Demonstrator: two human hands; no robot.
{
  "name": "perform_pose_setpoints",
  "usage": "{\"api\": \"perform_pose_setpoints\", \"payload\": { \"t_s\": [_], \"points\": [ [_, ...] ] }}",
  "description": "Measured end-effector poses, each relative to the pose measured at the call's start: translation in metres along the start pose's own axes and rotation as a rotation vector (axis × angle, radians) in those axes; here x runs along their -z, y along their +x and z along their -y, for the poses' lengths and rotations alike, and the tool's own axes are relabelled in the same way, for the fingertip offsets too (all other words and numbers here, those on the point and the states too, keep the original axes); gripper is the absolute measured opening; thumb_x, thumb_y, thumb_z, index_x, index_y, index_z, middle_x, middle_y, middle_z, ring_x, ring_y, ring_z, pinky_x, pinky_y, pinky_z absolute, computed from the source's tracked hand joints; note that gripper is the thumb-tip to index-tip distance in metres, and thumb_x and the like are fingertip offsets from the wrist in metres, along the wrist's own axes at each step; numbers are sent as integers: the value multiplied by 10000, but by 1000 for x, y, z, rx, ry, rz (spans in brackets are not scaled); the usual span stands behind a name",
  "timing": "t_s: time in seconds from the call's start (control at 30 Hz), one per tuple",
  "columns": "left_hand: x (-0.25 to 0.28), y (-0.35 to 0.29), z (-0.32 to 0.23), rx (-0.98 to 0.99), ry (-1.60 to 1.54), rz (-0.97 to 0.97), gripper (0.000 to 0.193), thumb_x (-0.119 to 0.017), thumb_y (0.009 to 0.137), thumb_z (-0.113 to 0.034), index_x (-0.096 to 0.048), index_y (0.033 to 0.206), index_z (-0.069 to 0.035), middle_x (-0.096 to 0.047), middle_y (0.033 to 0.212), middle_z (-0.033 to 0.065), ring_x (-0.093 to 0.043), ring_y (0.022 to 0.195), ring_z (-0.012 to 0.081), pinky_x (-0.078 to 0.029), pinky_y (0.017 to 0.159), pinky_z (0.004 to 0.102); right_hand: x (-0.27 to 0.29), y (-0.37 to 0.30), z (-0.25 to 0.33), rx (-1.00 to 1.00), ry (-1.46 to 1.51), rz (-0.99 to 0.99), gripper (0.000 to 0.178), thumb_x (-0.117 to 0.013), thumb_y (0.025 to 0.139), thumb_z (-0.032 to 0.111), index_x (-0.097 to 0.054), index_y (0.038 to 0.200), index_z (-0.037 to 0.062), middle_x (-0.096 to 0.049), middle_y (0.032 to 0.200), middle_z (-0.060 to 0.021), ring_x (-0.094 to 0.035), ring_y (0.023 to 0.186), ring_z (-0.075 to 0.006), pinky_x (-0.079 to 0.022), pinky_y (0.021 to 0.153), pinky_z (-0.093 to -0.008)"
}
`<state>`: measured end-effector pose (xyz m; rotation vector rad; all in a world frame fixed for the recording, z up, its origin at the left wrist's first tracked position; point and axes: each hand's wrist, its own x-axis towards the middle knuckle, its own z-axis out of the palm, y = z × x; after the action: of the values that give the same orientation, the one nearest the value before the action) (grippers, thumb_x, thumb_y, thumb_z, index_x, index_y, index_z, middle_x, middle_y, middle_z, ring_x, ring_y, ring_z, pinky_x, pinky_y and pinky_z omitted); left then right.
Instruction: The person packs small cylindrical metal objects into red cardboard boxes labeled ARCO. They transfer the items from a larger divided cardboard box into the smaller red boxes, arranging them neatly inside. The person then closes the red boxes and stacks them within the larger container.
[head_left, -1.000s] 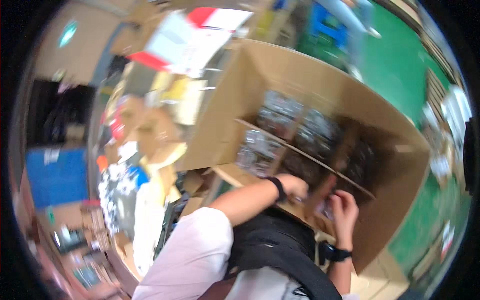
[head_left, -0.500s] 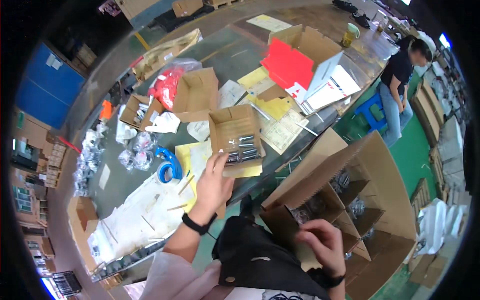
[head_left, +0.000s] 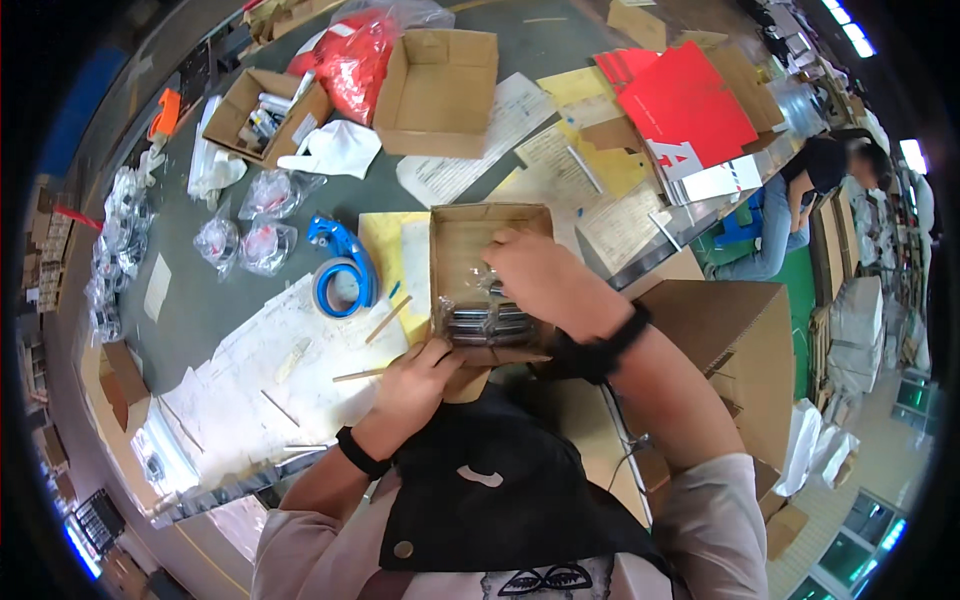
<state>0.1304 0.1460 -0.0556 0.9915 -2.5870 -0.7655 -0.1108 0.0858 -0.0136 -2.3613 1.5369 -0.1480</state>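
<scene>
A dark green worktable (head_left: 520, 40) fills the upper and left parts of the frame, strewn with paper sheets and packing goods. At the right edge, lower down, stands a large brown carton (head_left: 740, 350), close beside the person so it can be reached without stepping away. In the upper middle an empty cardboard box (head_left: 440, 85) sits open, with a red plastic bag (head_left: 350, 60) to its left and red card sheets (head_left: 685, 105) to its right.

Centre frame, a small open cardboard box (head_left: 487, 250) lies at the table's near edge. The left hand (head_left: 415, 385) grips its near flap with fingers curled narrow around the card, seemingly to steady the box. The right hand (head_left: 545, 280) reaches in from the right, fingers bent down over bagged metal parts (head_left: 485, 320) that lie in the box's near end — whether it actually pinches a bag or only presses on them cannot be told, since the palm hides the fingertips.

Left of the box, a blue tape dispenser (head_left: 340, 270) rests on a yellow sheet, kept within easy reach. Further left lie small clear bags of parts (head_left: 245, 240). Thin wooden sticks (head_left: 388, 320) are scattered on the white paper at lower left — loose, apart from both hands.
</scene>
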Motion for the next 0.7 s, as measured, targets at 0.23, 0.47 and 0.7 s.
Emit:
{"api": "perform_pose_setpoints", "payload": {
  "t_s": [0.23, 0.47, 0.7],
  "points": [
    [-4, -6, 7, 16, -48, -7, 262, -570, 755, -52, -616, 1009, -91, -542, 945, 57, -602, 861, 256, -514, 717, 349, -57, 15, -4, -121, -323, 248, 353, -637, 766, 98, -549, 1087, -17, -513, 1092, -148, -558, 1009, -275, -537, 788, -332],
    [-8, -6, 9, 8, -98, -34, 252, -602, 750, -32, -621, 994, -90, -546, 921, 79, -602, 849, 284, -512, 712, 370, -59, 5, 0, -15, -470, 194, 435, -679, 723, 105, -533, 1122, 9, -516, 1085, -133, -547, 1030, -259, -542, 735, -315],
    [-8, -4, 9, -18, -107, -32, 261, -601, 743, -19, -619, 994, -87, -546, 922, 82, -596, 855, 298, -510, 728, 375, -85, 27, -18, -203, -403, 4, 162, -608, 787, 92, -555, 930, 39, -614, 946, -111, -628, 914, -262, -554, 725, -350]
  ]
}}
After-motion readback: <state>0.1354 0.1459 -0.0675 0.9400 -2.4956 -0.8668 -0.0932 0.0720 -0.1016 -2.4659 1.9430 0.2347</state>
